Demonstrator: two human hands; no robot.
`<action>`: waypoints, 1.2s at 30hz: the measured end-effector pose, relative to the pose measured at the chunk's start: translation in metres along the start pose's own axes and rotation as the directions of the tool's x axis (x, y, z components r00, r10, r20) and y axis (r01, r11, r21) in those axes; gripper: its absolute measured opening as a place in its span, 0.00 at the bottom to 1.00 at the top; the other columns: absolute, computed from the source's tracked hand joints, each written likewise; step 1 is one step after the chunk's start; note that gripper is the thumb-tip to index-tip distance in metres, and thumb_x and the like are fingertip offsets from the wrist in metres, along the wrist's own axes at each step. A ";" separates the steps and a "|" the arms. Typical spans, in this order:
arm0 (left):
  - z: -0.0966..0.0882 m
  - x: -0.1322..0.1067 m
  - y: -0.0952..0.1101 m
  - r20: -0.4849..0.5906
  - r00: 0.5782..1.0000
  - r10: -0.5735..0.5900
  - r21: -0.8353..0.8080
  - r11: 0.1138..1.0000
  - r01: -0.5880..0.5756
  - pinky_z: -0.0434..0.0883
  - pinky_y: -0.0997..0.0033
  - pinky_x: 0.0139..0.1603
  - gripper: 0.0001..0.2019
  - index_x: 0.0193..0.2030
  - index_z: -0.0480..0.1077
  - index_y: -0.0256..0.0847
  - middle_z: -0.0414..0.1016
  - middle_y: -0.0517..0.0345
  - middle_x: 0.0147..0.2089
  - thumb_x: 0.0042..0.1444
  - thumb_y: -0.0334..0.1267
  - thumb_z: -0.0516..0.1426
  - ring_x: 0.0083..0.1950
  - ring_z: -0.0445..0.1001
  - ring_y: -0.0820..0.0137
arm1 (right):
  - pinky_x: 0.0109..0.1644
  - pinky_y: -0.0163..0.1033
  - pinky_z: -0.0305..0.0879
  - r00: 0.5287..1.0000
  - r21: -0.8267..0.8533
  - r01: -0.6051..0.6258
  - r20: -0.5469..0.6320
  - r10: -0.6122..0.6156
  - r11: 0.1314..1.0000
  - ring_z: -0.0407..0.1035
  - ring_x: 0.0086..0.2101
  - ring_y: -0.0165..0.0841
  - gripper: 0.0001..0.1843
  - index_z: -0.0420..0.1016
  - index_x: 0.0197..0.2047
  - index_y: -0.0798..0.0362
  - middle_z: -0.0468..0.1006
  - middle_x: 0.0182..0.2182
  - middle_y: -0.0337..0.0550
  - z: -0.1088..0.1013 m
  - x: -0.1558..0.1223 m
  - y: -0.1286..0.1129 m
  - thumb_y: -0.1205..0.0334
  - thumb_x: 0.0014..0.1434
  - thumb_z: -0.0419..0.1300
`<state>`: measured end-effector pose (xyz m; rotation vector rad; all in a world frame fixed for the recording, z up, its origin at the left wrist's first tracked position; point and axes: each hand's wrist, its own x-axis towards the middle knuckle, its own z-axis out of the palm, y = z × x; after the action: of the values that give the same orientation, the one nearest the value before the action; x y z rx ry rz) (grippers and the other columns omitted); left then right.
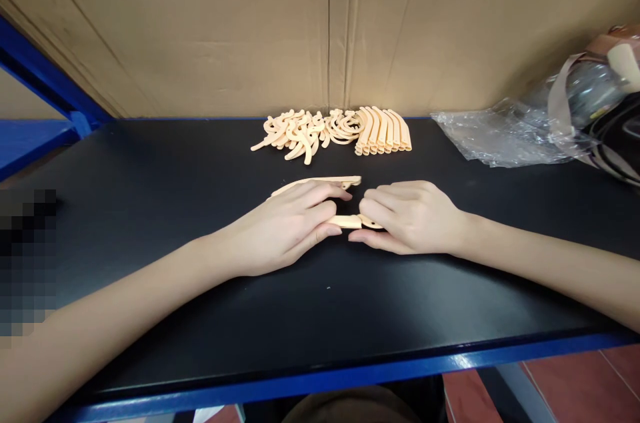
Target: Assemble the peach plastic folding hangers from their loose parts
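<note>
My left hand and my right hand rest together at the middle of the black table. Between their fingertips lies a short beige plastic piece, pinched from both sides. A long, thin curved beige strip lies just beyond my left hand's fingers, partly hidden under them. Farther back, a loose pile of curved beige parts lies on the table. Right of the pile sits a neat row of similar curved pieces.
A crumpled clear plastic bag lies at the back right, beside a wrapped dark object. Cardboard sheets form the back wall. A blue frame runs along the left, and a blue rim edges the table's front.
</note>
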<state>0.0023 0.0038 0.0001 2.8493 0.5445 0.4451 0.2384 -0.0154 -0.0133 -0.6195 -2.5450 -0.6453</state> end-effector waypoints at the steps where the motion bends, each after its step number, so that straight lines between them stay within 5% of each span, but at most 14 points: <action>1: 0.000 0.000 -0.001 0.001 1.000 0.001 -0.014 1.000 -0.001 0.60 0.56 0.67 0.13 0.41 0.68 0.38 0.64 0.45 0.62 0.70 0.39 0.45 0.67 0.58 0.62 | 0.26 0.38 0.51 1.000 0.018 0.018 -0.013 -0.018 1.000 0.60 0.22 0.30 0.27 0.68 0.28 0.55 0.67 0.22 0.38 -0.001 0.000 0.000 0.50 0.74 0.44; 9: -0.001 -0.002 -0.005 -0.024 0.997 -0.077 -0.111 0.991 0.073 0.59 0.55 0.66 0.14 0.51 0.67 0.41 0.64 0.49 0.62 0.69 0.43 0.46 0.65 0.60 0.60 | 0.34 0.39 0.55 0.981 0.123 0.189 0.028 -0.194 0.974 0.61 0.30 0.34 0.16 0.69 0.32 0.56 0.69 0.28 0.41 -0.005 0.005 -0.001 0.65 0.69 0.45; 14: -0.002 -0.002 -0.004 -0.076 0.966 -0.246 -0.185 0.956 0.229 0.74 0.71 0.44 0.15 0.57 0.66 0.44 0.62 0.52 0.63 0.67 0.44 0.50 0.57 0.67 0.64 | 0.39 0.42 0.59 0.968 0.217 0.215 0.080 -0.237 0.952 0.65 0.36 0.37 0.13 0.71 0.35 0.57 0.72 0.34 0.46 -0.007 0.006 -0.003 0.69 0.63 0.46; 19: 0.004 -0.002 -0.012 -0.188 0.950 -0.249 -0.107 0.967 0.233 0.65 0.53 0.62 0.12 0.47 0.74 0.46 0.66 0.54 0.61 0.64 0.46 0.54 0.63 0.61 0.57 | 0.39 0.41 0.59 0.964 0.186 0.249 0.052 -0.262 0.951 0.67 0.37 0.36 0.12 0.73 0.38 0.56 0.73 0.38 0.47 -0.008 0.005 -0.005 0.72 0.66 0.48; 24: 0.005 -0.002 -0.012 -0.132 0.948 -0.290 -0.147 0.952 0.270 0.70 0.59 0.58 0.13 0.50 0.73 0.46 0.65 0.54 0.62 0.63 0.46 0.54 0.54 0.70 0.62 | 0.39 0.41 0.60 0.976 0.146 0.207 0.037 -0.215 0.967 0.67 0.37 0.37 0.11 0.73 0.42 0.57 0.74 0.38 0.47 -0.009 0.004 -0.006 0.70 0.65 0.50; 30: 0.001 0.000 -0.006 -0.165 0.937 -0.307 -0.142 0.948 0.285 0.75 0.74 0.40 0.11 0.47 0.73 0.42 0.69 0.53 0.55 0.61 0.43 0.57 0.47 0.73 0.68 | 0.38 0.39 0.59 0.989 0.031 0.144 -0.034 -0.143 0.989 0.66 0.34 0.33 0.12 0.74 0.40 0.56 0.72 0.30 0.40 -0.008 0.005 -0.006 0.69 0.70 0.50; 36: 0.000 0.001 -0.007 -0.222 0.915 -0.338 0.012 0.937 0.349 0.71 0.61 0.50 0.14 0.45 0.73 0.42 0.73 0.54 0.47 0.59 0.49 0.58 0.50 0.71 0.62 | 0.38 0.38 0.62 0.974 0.079 0.226 -0.002 -0.226 0.971 0.66 0.33 0.32 0.12 0.74 0.45 0.57 0.73 0.32 0.41 -0.007 0.006 -0.007 0.73 0.71 0.49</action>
<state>0.0007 0.0102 -0.0012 2.6831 1.0908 0.6858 0.2325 -0.0227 -0.0069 -0.3069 -2.6562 -0.6145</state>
